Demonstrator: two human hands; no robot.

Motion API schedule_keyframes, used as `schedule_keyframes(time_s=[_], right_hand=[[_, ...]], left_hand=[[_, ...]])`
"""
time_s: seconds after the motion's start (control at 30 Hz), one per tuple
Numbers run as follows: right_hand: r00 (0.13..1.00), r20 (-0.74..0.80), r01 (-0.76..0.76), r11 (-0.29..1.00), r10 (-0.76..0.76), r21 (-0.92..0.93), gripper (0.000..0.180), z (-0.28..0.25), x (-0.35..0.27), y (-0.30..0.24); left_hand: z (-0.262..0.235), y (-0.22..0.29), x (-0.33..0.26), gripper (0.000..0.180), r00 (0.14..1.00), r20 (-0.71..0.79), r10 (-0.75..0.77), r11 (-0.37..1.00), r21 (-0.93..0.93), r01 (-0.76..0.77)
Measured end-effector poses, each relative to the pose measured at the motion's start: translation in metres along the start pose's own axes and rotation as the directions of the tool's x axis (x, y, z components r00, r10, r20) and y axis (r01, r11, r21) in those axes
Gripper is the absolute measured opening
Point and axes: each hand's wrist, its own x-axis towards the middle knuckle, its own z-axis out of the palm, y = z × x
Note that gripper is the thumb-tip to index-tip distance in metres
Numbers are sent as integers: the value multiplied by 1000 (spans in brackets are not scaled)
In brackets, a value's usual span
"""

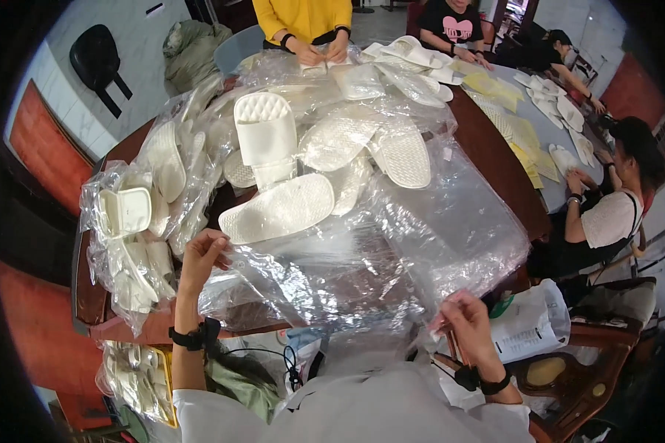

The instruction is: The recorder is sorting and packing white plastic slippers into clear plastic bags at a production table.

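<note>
A clear plastic bag stretches between my two hands over the table's near edge. My left hand pinches its left side, close to the toe of a white slipper lying on the plastic. My right hand grips the bag's lower right part with closed fingers. Just beyond, another white slipper with a quilted insole stands tilted on the pile. Bagged white slippers lie behind it. More clear bags are spread flat to the right.
Bagged slippers heap up at the table's left. Across the table, a person in yellow handles slippers. Other people work at a grey table with yellow sheets and slippers. A yellow crate stands low left; a wooden chair stands low right.
</note>
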Motion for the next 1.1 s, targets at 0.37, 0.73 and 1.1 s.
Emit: schedule_keyframes(time_s=[0.37, 0.73, 1.1], right_hand=[[750, -589, 251, 954, -300, -165, 9, -128, -23, 15], [681, -211, 16, 303, -701, -953, 56, -124, -47, -41], [902, 271, 353, 211, -337, -912, 72, -93, 151, -45]], left_hand=[[157, 46, -13, 13, 925, 338, 172, 981, 29, -193], [234, 38, 20, 16, 831, 556, 11, 979, 163, -122], [244, 18, 58, 26, 906, 394, -153, 985, 130, 109]])
